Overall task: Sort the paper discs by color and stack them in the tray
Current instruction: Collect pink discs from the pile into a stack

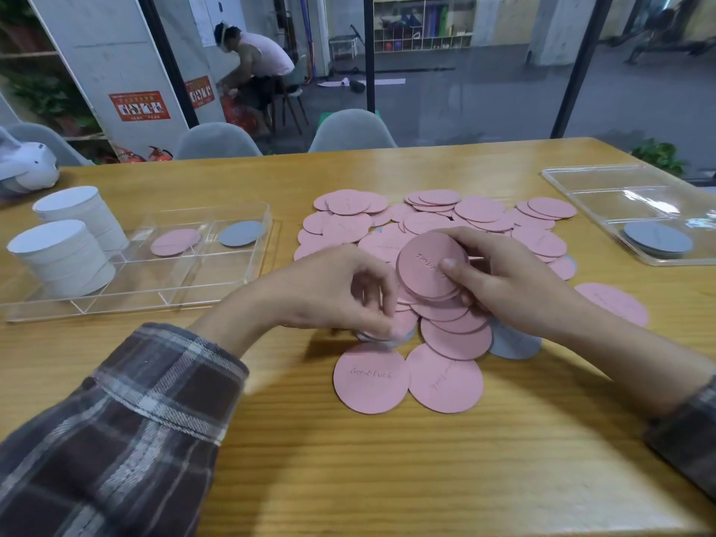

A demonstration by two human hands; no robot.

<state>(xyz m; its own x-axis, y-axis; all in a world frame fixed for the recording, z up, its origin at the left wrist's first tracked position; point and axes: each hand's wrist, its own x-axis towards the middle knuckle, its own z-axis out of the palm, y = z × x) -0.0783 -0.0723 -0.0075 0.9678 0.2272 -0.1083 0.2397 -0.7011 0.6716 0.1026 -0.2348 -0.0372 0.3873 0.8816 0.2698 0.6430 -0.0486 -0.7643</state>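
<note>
— Where was the stack of pink discs (432, 265) held?
— Above the loose pink pile (484, 222) on the bench (426, 478). It was gripped by the right hand (503, 281), with the thumb pressed on top.
— And the left hand (341, 292)?
— Its fingers (381, 323) were curled down at the pile's near edge. They were blurred, so a pinch could not be told.
— The divided tray (201, 273)?
— It was set left of the pile.

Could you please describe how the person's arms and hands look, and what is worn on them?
The left sleeve and the right sleeve are long and belong to a plaid shirt: dark brown checks crossed by grey and whitish stripes, each ending in a cuff. The left hand and the right hand are bare: no gloves, rings or watch show.
</note>
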